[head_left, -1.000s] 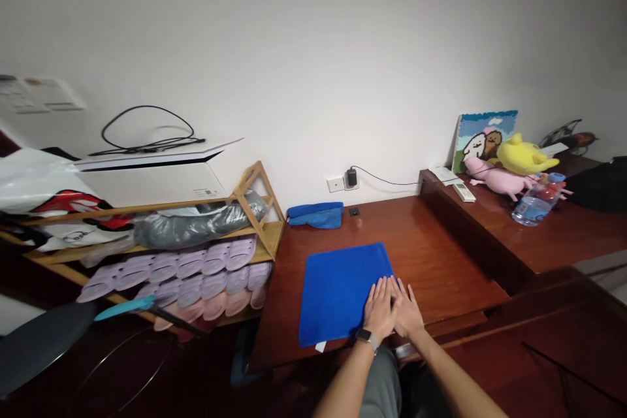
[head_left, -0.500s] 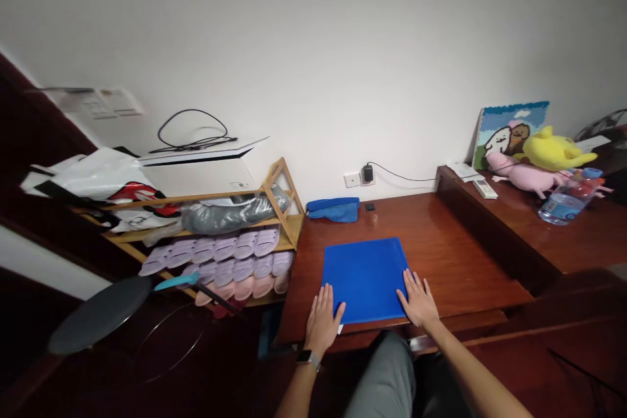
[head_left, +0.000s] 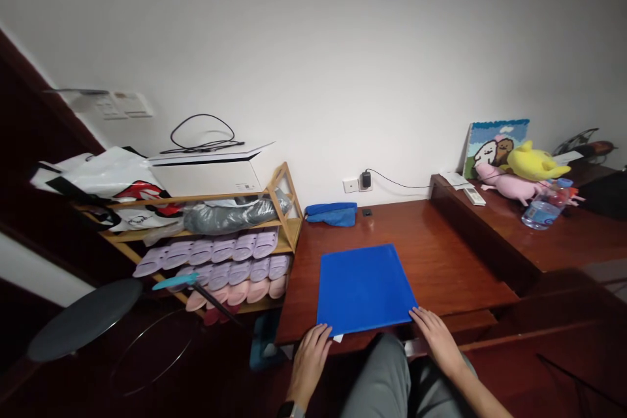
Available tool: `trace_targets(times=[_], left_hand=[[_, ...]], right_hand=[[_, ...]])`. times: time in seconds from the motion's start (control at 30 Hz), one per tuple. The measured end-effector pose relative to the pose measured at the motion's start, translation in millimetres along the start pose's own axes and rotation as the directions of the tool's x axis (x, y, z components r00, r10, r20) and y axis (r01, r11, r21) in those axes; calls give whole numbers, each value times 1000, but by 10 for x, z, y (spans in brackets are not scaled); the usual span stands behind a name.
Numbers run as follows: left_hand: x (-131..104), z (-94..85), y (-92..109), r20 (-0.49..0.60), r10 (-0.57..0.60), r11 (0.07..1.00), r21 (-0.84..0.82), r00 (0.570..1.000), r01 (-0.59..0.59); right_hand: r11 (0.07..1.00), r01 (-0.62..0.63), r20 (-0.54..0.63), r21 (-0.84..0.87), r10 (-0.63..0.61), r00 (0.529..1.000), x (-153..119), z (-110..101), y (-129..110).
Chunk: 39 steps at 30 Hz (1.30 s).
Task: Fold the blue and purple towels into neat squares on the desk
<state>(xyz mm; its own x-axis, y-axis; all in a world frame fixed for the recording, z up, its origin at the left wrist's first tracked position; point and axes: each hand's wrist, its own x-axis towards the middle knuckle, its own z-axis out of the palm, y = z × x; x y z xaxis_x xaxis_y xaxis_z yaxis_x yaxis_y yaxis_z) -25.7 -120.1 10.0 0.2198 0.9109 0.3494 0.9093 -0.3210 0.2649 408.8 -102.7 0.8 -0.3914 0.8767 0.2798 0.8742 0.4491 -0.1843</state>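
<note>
Directly between and beyond both hands (head_left: pixel 309 360) (head_left: pixel 439 339) lies the blue cloth (head_left: pixel 365 289).

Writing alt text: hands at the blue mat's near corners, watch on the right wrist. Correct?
Wrong wrist: the head view shows the watch on the left. Left hand and right hand are at the near corners of the blue mat.

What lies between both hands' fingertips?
In the head view, the near edge of the blue cloth and a white tag lie between the left hand and right hand.
</note>
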Motion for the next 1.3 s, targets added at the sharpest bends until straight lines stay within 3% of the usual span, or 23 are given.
trace_targets(times=[0.17,0.33,0.43,0.57,0.67,0.77,0.9,1.07,1.17,1.3], left_hand=[[73,-249,27,8,36,996,-76,999,-36],[248,-661,126,-68,-70,969,-243,995,51],[510,-1108,272,-45,-117,920,-380,992,91],[901,-1850,497,28,-44,855,-516,999,52],[1101,-2339,642,96,21,832,-553,995,36],[1217,-2684,760,180,81,816,-577,980,39],[1291,-2921,869,277,123,805,-589,953,67],[1246,-2990,970,337,127,800,-591,933,104],[1150,-3062,1071,290,155,800,-598,944,53],[1117,-3208,1209,125,262,807,-573,957,-146]], right_hand=[[999,-19,-1,30,19,1000,77,-261,-39],[976,-93,-26,199,100,995,131,-626,-56],[935,-66,-129,348,117,985,245,-1067,-40],[917,61,-295,395,64,953,430,-1837,-10],[916,146,-330,373,-16,944,493,-2379,-2],[931,168,-308,324,-64,949,482,-2800,-11],[952,173,-306,252,-92,948,416,-3162,-40],[943,204,-332,263,-111,937,245,-3427,-104],[954,168,-296,248,-90,951,30,-3549,-87],[970,133,-362,206,-51,931,-290,-3668,66]])
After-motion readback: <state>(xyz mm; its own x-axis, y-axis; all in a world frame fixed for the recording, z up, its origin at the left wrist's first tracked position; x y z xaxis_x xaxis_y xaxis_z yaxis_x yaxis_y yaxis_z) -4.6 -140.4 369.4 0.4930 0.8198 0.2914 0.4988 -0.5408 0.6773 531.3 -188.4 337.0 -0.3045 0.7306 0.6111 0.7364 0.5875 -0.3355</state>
